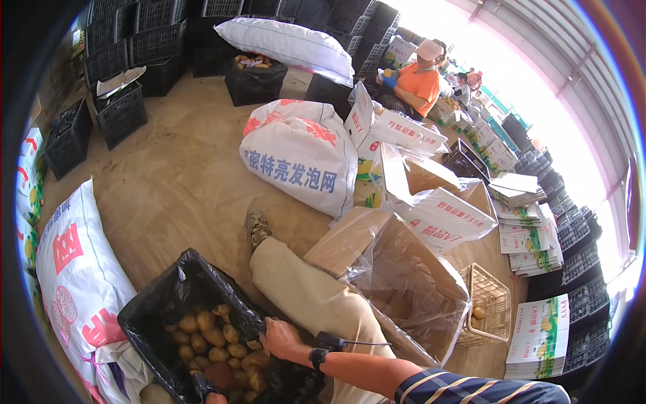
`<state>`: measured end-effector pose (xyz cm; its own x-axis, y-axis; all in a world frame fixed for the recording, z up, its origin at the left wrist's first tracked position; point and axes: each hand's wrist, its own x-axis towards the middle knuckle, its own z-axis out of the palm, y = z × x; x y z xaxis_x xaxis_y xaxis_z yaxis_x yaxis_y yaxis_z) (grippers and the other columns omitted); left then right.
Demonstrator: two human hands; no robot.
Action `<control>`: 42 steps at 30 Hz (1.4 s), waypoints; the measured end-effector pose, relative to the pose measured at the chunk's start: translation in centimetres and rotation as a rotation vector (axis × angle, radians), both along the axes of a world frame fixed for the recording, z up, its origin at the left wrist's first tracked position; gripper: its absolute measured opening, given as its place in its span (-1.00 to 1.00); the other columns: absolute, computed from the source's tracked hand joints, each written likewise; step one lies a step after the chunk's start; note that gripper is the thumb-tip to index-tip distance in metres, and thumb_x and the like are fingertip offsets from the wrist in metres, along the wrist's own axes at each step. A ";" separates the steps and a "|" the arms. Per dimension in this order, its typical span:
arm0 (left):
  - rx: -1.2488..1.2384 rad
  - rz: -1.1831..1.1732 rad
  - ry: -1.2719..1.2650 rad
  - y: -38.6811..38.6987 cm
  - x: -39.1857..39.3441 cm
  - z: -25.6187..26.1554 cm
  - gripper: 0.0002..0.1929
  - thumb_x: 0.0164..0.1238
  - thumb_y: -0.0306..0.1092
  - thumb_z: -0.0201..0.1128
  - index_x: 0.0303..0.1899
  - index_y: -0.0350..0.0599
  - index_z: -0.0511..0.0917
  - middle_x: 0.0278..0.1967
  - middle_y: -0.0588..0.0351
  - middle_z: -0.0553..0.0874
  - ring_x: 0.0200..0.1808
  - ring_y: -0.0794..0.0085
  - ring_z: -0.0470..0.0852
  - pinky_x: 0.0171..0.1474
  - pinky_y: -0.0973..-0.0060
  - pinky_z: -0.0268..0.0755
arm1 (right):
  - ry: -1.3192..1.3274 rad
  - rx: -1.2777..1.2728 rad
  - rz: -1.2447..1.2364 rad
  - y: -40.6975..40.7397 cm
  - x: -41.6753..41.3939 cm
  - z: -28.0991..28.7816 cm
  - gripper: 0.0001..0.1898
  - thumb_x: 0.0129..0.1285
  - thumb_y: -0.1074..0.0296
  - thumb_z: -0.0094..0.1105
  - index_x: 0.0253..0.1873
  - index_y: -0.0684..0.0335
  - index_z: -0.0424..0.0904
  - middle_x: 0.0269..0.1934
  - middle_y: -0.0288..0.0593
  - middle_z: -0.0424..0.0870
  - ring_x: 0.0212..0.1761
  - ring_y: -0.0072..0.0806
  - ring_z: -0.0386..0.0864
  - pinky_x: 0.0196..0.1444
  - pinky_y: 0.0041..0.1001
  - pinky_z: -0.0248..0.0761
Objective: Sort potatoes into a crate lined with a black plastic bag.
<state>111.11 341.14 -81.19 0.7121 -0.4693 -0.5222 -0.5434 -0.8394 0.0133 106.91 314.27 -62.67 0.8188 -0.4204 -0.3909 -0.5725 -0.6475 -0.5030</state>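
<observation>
A black plastic crate with a black film liner (pixel 161 303) sits low at the left of my legs, with many loose potatoes (pixel 217 338) in it. My right hand (pixel 282 339), with a dark band on the wrist, grips the lined rim on the crate's right side. Only a small part of my left hand (pixel 216 398) shows at the bottom edge, by the crate's near end; what it touches is hidden. To the right of my leg stands an open cardboard box with a clear plastic liner (pixel 404 288), which looks empty of potatoes.
A printed white sack (pixel 75 272) leans beside the crate; another white sack (pixel 303 156) stands ahead. A wicker-like basket (pixel 487 303) holds a few potatoes. More lined boxes (pixel 444 212), flat cartons (pixel 537 333) and black crates (pixel 118 113) stand around. A person in orange (pixel 419 83) sits farther off.
</observation>
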 end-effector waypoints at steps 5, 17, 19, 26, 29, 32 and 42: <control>0.006 0.008 0.032 0.2 0.0 0.6 -0.74 0.15 -0.13 0.35 -0.21 -0.01 0.80 -0.28 -0.06 0.81 -0.19 0.06 0.81 -0.11 0.17 0.64 | -0.002 -0.022 0.005 0.1 -0.1 -0.1 -0.67 0.33 0.22 0.21 -0.02 0.41 0.54 -0.11 0.24 0.70 -0.04 0.17 0.70 0.04 -0.02 0.58; -0.153 0.007 -0.116 1.3 -1.0 7.5 -0.89 0.13 -0.30 0.33 -0.47 0.03 0.79 -0.41 -0.03 0.80 -0.31 0.03 0.82 -0.27 0.18 0.61 | 0.030 0.045 -0.026 0.3 0.1 -0.9 -0.66 0.27 0.20 0.31 -0.07 0.39 0.56 -0.19 0.22 0.72 -0.08 0.17 0.70 0.00 -0.02 0.59; -0.240 0.050 -0.119 0.3 -0.3 13.5 -0.85 0.03 -0.23 0.46 -0.39 -0.03 0.76 -0.39 -0.09 0.79 -0.28 0.00 0.79 -0.22 0.13 0.60 | 0.069 0.046 -0.077 0.2 0.1 -0.7 -0.67 0.23 0.20 0.35 -0.11 0.39 0.60 -0.23 0.22 0.74 -0.14 0.15 0.73 -0.05 -0.03 0.61; -0.656 0.361 -0.363 4.2 0.4 32.4 -0.40 -0.16 0.10 0.64 -0.24 -0.15 0.57 -0.40 -0.13 0.72 -0.33 -0.06 0.73 -0.24 0.09 0.57 | 0.038 0.013 -0.067 0.8 0.6 0.5 -0.68 0.19 0.30 0.38 -0.10 0.47 0.61 -0.23 0.26 0.74 -0.16 0.15 0.74 -0.13 -0.06 0.58; -0.701 0.496 -0.502 8.8 -1.6 39.5 -0.42 -0.16 0.04 0.67 -0.26 -0.17 0.57 -0.36 -0.08 0.72 -0.31 -0.03 0.72 -0.26 0.14 0.56 | -0.132 -0.140 0.007 -1.2 -0.4 -1.8 -0.51 0.22 0.16 0.40 0.02 0.54 0.59 -0.05 0.42 0.67 0.08 0.28 0.64 0.14 -0.01 0.50; -0.710 0.736 -0.702 15.3 -5.7 44.6 -0.45 -0.18 -0.11 0.72 -0.22 -0.18 0.58 -0.36 0.02 0.72 -0.32 0.23 0.73 -0.23 0.30 0.58 | -0.087 -0.091 0.004 -0.3 -0.5 -1.3 -0.51 0.20 0.18 0.38 0.04 0.54 0.59 -0.01 0.43 0.66 0.12 0.29 0.60 0.21 -0.02 0.46; 0.298 0.877 -1.276 36.0 -15.9 49.8 -0.43 0.24 -0.20 0.49 0.18 -0.40 0.56 0.03 -0.31 0.67 0.12 -0.07 0.64 0.24 0.10 0.44 | -0.028 -0.130 0.034 0.6 -0.2 -0.6 -0.49 0.24 0.17 0.35 0.13 0.50 0.57 0.06 0.36 0.67 0.18 0.21 0.60 0.24 -0.06 0.47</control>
